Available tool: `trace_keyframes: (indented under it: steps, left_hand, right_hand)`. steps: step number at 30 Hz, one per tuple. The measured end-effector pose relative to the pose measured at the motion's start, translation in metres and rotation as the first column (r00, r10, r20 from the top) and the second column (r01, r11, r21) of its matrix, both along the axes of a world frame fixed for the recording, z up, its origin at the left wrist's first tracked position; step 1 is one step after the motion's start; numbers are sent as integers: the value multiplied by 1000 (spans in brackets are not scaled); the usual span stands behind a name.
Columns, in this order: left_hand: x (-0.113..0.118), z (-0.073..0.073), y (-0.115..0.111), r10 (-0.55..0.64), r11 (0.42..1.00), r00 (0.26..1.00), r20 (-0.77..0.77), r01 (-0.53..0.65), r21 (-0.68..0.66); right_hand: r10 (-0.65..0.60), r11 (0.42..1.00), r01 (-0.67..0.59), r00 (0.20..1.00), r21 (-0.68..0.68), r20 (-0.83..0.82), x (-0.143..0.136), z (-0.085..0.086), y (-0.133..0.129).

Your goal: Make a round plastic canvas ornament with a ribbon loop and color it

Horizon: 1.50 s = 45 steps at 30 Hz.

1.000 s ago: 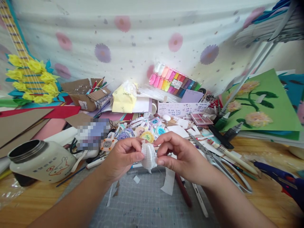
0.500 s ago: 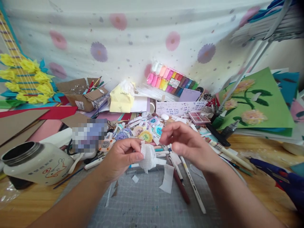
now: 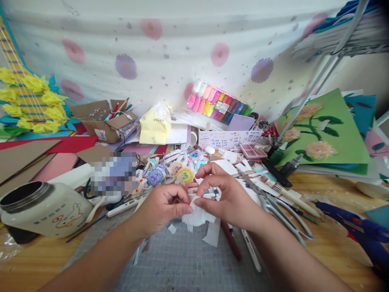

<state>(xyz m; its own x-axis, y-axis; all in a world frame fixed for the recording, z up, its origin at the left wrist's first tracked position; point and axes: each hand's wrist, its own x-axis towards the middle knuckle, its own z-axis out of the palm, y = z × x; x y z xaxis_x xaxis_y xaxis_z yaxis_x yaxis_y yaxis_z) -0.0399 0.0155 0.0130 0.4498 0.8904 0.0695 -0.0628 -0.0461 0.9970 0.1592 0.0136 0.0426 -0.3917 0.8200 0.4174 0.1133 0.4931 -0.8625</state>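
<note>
Both pinching one small white mesh piece (image 3: 196, 217) just above the cutting mat (image 3: 188, 259): left hand (image 3: 161, 207) at its left edge, right hand (image 3: 229, 198) on top. Apparently mid-shaping; scissors (image 3: 273, 207) idle nearby.

Scene evenly lit by soft daylight; shadows faint; edges bent by wide lens, corners darkened, blurred

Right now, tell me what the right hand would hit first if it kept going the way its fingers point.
The right hand points left; it already touches the white mesh piece, with the left hand just beyond.
</note>
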Motion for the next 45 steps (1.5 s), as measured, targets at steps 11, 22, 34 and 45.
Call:
trace_keyframes:
  steps: [11,22,34,45]
  left_hand:
    - [1,5,-3,-14,991,963,270,48,-123]
    - [0,3,-2,-30,984,954,297,79,-157]
    - [-1,2,0,-39,985,938,345,95,-147]
    - [-1,1,1,-50,990,933,356,93,-105]
  right_hand:
    - [300,928,-347,911,-135,-284,24,6,6]
    - [216,881,-339,909,-330,-356,7,-3,5]
    - [128,884,-281,914,-374,-384,4,-4,8]
    - [144,830,-398,830,-391,-538,-4,-9,6]
